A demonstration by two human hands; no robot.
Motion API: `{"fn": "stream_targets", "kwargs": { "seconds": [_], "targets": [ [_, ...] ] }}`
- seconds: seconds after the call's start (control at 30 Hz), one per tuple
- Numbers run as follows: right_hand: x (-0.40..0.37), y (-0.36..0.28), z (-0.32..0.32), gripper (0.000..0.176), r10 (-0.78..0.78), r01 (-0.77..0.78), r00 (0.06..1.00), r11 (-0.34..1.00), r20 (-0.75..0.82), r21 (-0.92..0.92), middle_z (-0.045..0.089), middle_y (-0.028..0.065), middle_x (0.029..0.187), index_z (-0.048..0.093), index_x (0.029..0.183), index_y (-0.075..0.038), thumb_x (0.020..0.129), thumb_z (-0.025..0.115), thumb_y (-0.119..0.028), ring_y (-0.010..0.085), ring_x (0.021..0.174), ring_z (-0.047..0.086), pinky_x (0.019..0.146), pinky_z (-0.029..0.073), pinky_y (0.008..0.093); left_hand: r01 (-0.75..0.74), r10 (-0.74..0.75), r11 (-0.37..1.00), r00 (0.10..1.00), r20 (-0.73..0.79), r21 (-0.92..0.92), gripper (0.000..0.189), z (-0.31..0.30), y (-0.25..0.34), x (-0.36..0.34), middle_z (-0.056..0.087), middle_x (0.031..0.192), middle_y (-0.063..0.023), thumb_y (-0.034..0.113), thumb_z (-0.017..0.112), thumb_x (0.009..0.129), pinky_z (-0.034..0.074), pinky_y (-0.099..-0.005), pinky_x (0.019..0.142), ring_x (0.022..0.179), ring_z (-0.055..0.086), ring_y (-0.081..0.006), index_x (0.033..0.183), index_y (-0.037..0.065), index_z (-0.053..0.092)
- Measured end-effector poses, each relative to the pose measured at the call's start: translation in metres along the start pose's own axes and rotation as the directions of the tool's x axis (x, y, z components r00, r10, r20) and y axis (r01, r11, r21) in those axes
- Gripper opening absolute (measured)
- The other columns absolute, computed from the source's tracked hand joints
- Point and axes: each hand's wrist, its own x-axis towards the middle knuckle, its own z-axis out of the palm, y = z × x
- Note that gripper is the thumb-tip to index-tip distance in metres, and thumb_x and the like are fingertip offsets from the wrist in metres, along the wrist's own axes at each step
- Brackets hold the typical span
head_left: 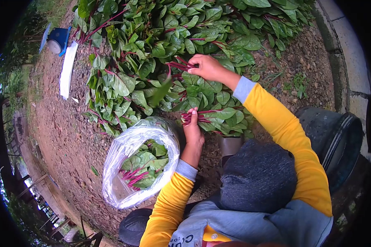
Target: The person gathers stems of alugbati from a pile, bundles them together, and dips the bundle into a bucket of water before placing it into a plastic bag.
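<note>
My left hand [193,131] is closed round the red stems of a bunch of leafy greens [224,117], whose leaves point right. Farther forward, my right hand [204,68] pinches several red stems [180,65] at the edge of the large leafy pile [152,49]. A blurred green leaf [160,92] shows between the pile and my hands. Left of my left forearm stands an open clear plastic bag [111,173], with red-stemmed greens [142,162] lying inside it.
A dark bucket [317,123] lies at the right beside a concrete kerb [350,53]. On the brown soil [70,136] at the upper left are a white strip [68,70] and a blue scale-like object [59,40]. My knee [257,177] is close below my hands.
</note>
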Motion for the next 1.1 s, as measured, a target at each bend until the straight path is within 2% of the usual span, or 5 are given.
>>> {"fn": "stream_targets", "kwargs": {
  "seconds": [0.2, 0.43, 0.6, 0.9, 1.1],
  "targets": [
    [-0.025, -0.029, -0.036, 0.023, 0.208, -0.203, 0.978, 0.959, -0.002, 0.196, 0.065, 0.009, 0.077, 0.066, 0.09, -0.01, 0.077, 0.068, -0.028, 0.025, 0.069, 0.061, 0.062, 0.046, 0.0363, 0.015, -0.015, 1.0, 1.0, -0.006, -0.005, 0.021, 0.004, 0.003, -0.005, 0.062, 0.111, -0.0088, 0.012, 0.061, 0.089, 0.039, -0.0325, 0.095, 0.103, 0.055, -0.0162, 0.109, 0.005, 0.056],
    [-0.054, -0.075, -0.13, 0.01, -0.25, 0.051, 0.897, 0.879, -0.366, -0.474, 0.058, 0.0036, 0.07, 0.064, 0.08, -0.01, 0.073, 0.07, -0.015, 0.0227, 0.067, 0.053, 0.06, 0.044, 0.0366, -0.007, 0.007, 1.0, 1.0, -0.002, -0.003, 0.023, 0.003, 0.001, -0.007, 0.062, 0.113, -0.0093, 0.012, 0.061, 0.089, 0.04, -0.0325, 0.096, 0.103, 0.056, -0.0164, 0.111, 0.005, 0.056],
    [-0.082, -0.056, -0.093, 0.015, -0.203, 0.056, 0.962, 0.798, -0.181, -0.6, 0.055, 0.0032, 0.072, 0.061, 0.077, -0.012, 0.068, 0.071, -0.015, 0.0223, 0.073, 0.053, 0.065, 0.047, 0.0337, -0.021, 0.021, 1.0, 1.0, -0.014, 0.003, 0.025, 0.012, 0.004, -0.013, 0.062, 0.113, -0.0092, 0.012, 0.061, 0.089, 0.041, -0.0326, 0.094, 0.103, 0.056, -0.0167, 0.112, 0.005, 0.056],
    [-0.13, -0.041, -0.016, 0.017, 0.036, -0.012, 0.974, 0.994, 0.222, -0.108, 0.06, 0.0095, 0.07, 0.066, 0.081, -0.006, 0.068, 0.072, -0.015, 0.0292, 0.072, 0.056, 0.066, 0.045, 0.0389, -0.072, 0.073, 0.997, 0.996, 0.044, -0.016, 0.036, 0.017, 0.002, -0.015, 0.055, 0.12, -0.0055, 0.012, 0.055, 0.092, 0.042, -0.0344, 0.094, 0.107, 0.054, -0.0169, 0.127, 0.004, 0.048],
    [-0.124, -0.036, -0.021, 0.02, 0.197, -0.233, 0.918, 0.97, 0.345, 0.065, 0.06, 0.0103, 0.064, 0.067, 0.085, -0.003, 0.071, 0.073, -0.017, 0.0198, 0.053, 0.054, 0.055, 0.042, 0.0332, -0.096, 0.093, 0.995, 0.986, 0.138, 0.014, 0.033, 0.017, 0.008, -0.012, 0.057, 0.116, -0.0054, 0.018, 0.054, 0.092, 0.044, -0.0337, 0.091, 0.103, 0.055, -0.0164, 0.122, 0.004, 0.052]
  ]
}}
